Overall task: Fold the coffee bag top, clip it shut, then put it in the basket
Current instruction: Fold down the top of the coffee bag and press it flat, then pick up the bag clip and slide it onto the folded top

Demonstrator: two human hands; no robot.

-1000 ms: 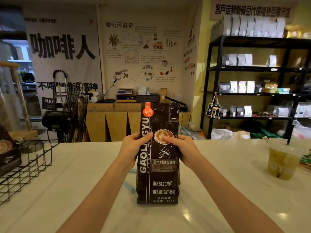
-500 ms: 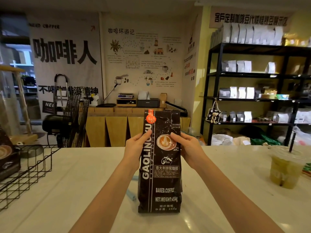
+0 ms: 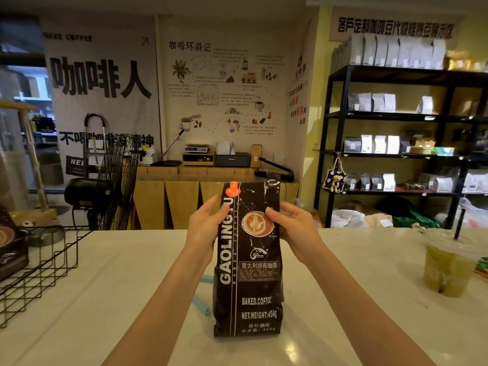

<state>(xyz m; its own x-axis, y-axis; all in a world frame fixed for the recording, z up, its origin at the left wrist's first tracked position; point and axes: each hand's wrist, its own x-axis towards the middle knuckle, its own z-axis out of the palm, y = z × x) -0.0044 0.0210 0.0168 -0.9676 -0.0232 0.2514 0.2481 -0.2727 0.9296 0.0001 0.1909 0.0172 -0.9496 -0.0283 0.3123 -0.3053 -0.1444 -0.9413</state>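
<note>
Both hands [image 3: 204, 228] [image 3: 295, 229] grip upright black coffee bag [image 3: 248, 281] reading "GAOLING", "BAKED.COFFEE", "NET.WEIGHT:454g"

The coffee bag [image 3: 248, 262] stands upright on the counter [image 3: 105, 299], left hand [image 3: 203, 228] at its nine o'clock, right hand [image 3: 295, 228] at three. The wire basket [image 3: 39, 268] sits far toward nine (a clip [image 3: 201, 303] lies just beside the bag), the iced drink [image 3: 446, 265] toward three.
</note>
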